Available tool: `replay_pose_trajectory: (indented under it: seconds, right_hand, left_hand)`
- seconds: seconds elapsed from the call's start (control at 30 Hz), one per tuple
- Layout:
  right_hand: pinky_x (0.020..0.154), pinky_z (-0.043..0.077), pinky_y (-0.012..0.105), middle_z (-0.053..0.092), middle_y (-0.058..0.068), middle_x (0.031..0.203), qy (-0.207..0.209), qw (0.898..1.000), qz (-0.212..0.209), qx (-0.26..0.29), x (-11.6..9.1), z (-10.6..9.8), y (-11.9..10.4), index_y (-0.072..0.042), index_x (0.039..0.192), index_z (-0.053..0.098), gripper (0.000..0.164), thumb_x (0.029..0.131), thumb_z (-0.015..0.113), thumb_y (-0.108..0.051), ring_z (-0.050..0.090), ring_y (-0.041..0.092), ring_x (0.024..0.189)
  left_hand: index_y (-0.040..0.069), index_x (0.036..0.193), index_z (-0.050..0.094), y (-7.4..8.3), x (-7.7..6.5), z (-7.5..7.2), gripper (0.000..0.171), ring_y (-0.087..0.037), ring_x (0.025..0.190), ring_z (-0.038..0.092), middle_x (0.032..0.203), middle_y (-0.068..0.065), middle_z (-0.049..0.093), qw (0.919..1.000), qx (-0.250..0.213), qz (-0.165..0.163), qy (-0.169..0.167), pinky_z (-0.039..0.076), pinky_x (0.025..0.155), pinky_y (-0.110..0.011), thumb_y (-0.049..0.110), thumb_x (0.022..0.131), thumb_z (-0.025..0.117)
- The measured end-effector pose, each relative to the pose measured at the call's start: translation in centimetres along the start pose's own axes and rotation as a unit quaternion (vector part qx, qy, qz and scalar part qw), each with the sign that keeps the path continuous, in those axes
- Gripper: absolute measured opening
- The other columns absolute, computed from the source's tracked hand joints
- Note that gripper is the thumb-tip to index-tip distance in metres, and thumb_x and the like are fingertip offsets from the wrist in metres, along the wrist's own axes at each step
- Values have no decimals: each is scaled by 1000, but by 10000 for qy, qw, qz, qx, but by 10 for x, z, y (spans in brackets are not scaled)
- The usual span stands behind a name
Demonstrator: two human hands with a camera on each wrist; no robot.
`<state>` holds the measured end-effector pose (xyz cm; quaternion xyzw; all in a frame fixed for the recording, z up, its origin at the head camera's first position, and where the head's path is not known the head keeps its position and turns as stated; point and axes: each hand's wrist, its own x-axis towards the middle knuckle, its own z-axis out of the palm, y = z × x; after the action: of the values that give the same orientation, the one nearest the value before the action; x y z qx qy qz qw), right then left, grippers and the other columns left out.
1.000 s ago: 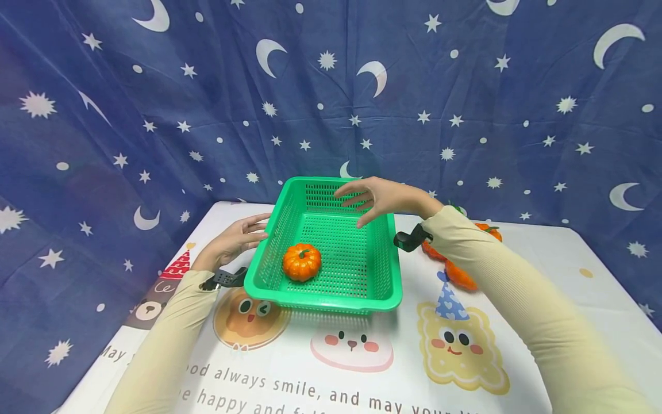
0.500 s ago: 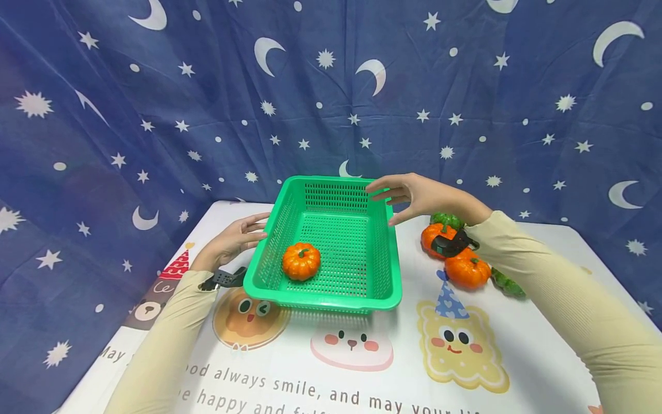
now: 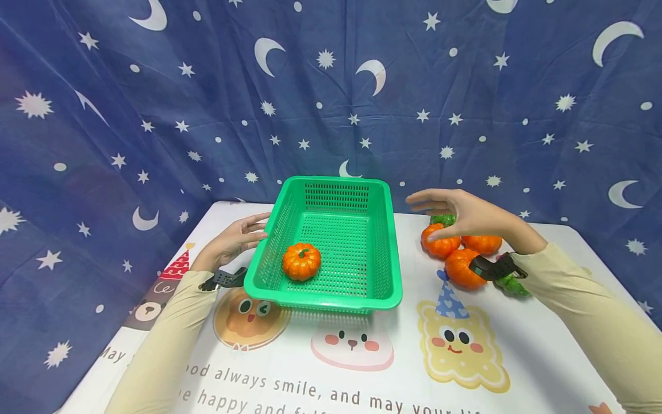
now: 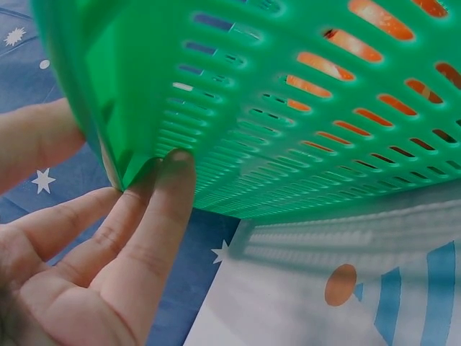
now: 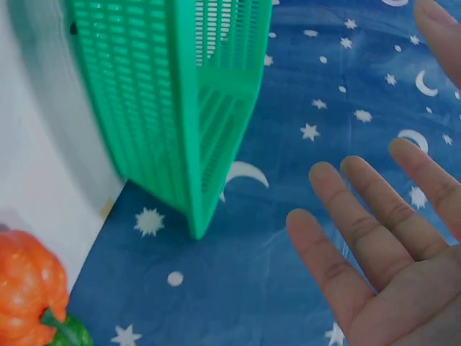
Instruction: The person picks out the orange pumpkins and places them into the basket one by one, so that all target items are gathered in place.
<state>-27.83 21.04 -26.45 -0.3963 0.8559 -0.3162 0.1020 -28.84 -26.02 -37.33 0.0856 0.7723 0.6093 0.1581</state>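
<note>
A green plastic basket stands on the table with one small orange pumpkin inside, at its near left. My left hand is at the basket's left side, its fairly straight fingertips touching the outer wall and rim, as the left wrist view shows. To the basket's right, my right hand is in the air with fingers spread and nothing held. Below and behind it lie several pumpkins: an orange one under the thumb, a nearer orange one, another orange one, and green ones partly hidden.
The table wears a white cloth printed with cartoon figures and lettering. Behind and to the left hangs a blue curtain with moons and stars. Black wrist straps sit at both wrists.
My right hand has moved from above the basket out to the right, over the pumpkins, fingers still spread. The left hand, the basket and the pumpkin in it have stayed put.
</note>
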Motion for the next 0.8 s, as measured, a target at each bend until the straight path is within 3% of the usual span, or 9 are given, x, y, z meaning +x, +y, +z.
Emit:
replay_pose_trajectory:
  seconds: [0.1,0.2,0.3,0.43,0.57,0.7,0.8]
  right_hand:
    - [97,43,14,47,15,139,154,9998,-79,-47,-12,2,7,-3,138,43,66,80,74,-12,51,3,122]
    - [93,40,7,51,2,137,356,9993,-26,-113,-23,3,13,-8,138,45,67,79,76,-16,48,-14,115]
    - [92,39,5,49,-18,133,550,9984,47,-145,-33,5,18,-12,138,46,67,78,76,-18,48,-16,113]
    - [93,38,4,46,-29,129,693,9976,25,4,-44,7,26,-6,137,45,67,78,76,-12,47,-15,114]
    - [91,39,4,45,-29,127,791,9966,210,45,-54,11,34,-6,136,45,67,77,76,-11,47,-16,114]
    - [89,41,4,46,-28,127,891,9956,216,179,-63,14,44,-4,136,45,67,77,76,-9,47,-16,113]
    - [88,42,4,45,-28,127,942,9949,201,307,-70,17,55,1,136,43,67,77,75,-5,47,-16,112]
  left_hand:
    - [7,151,19,0,0,0,67,-25,128,40,151,-22,26,10000,-6,18,-11,33,111,-45,5,93,54]
    - [7,150,19,0,-1,1,68,-22,126,42,150,-22,27,10000,-26,31,-20,33,111,-45,5,93,54]
    - [7,150,19,0,-1,0,68,-19,122,45,150,-23,27,10000,-15,37,-25,32,111,-46,4,93,54]
    - [7,150,19,0,-1,0,68,-15,119,46,150,-23,27,10000,-21,23,-14,29,112,-49,3,92,54]
    - [7,151,19,-1,-2,0,68,-9,114,49,150,-23,27,10000,-15,29,-16,35,110,-41,4,93,54]
    - [7,151,19,-1,-1,-1,68,-1,106,51,150,-23,27,9999,-22,91,-61,46,95,-22,4,93,54]
    - [6,150,19,-1,-1,-2,67,1,104,52,149,-24,27,9998,-90,146,-99,48,86,-16,4,93,53]
